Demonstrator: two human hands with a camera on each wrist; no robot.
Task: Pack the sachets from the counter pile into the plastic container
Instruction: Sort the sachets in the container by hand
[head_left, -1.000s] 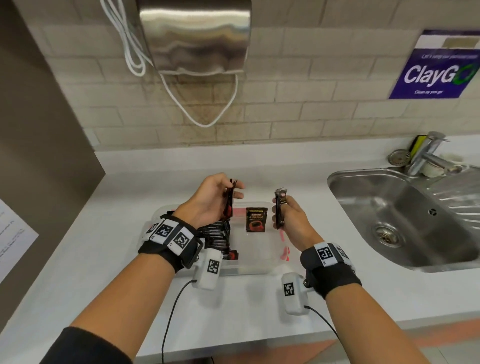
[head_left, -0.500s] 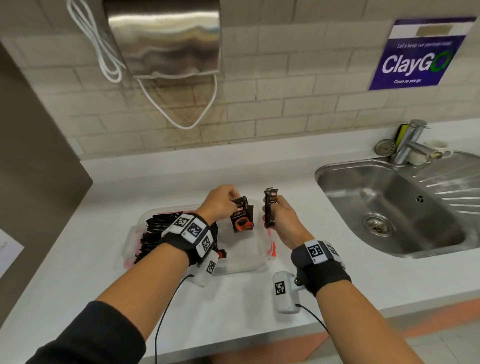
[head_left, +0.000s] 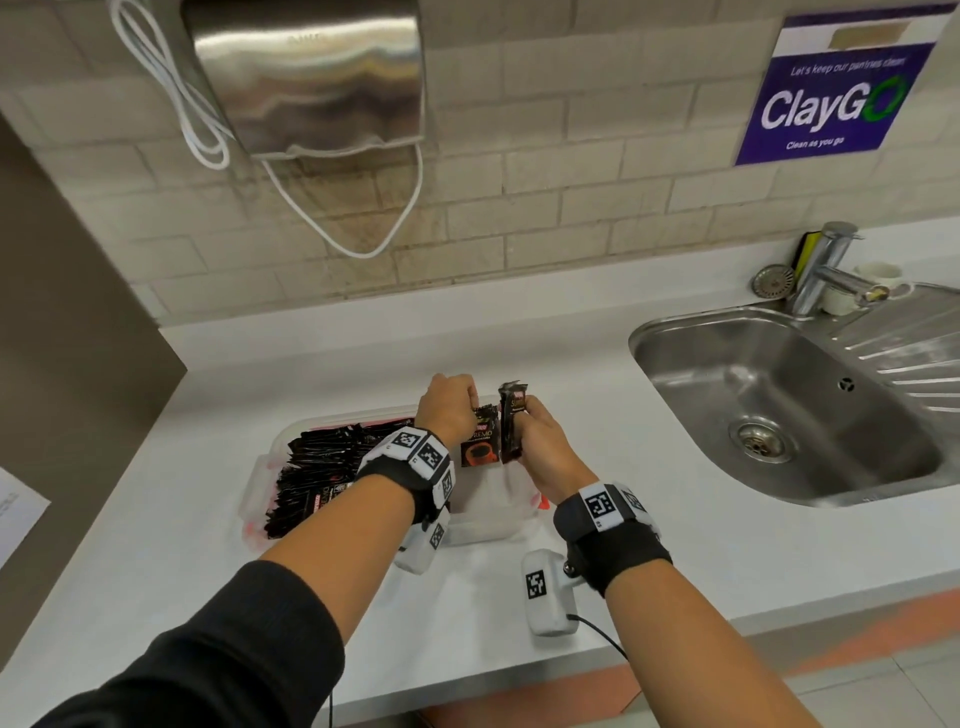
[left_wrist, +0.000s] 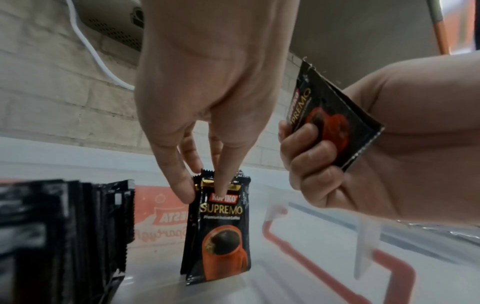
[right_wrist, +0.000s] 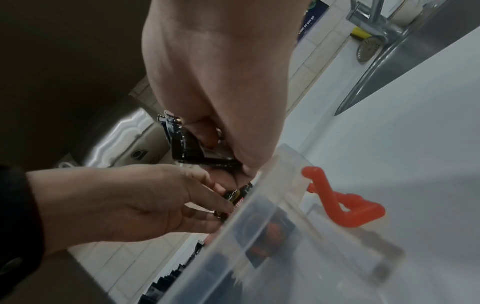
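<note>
At the left of the clear plastic container (head_left: 260, 488), a row of black sachets (head_left: 317, 478) already stands on edge. The left hand (head_left: 449, 410) pinches a few Kopiko Supremo sachets (left_wrist: 221, 228) by their tops, upright on the container floor; the packing step looks midway, and next they likely need sliding up against the row. The right hand (head_left: 540, 441) grips a further small bundle of sachets (head_left: 511, 426) above the container. The sachet reads "Premium Instant Coffee"; the wall sign (head_left: 831, 98) reads "ClayGo, Clean as you go".
</note>
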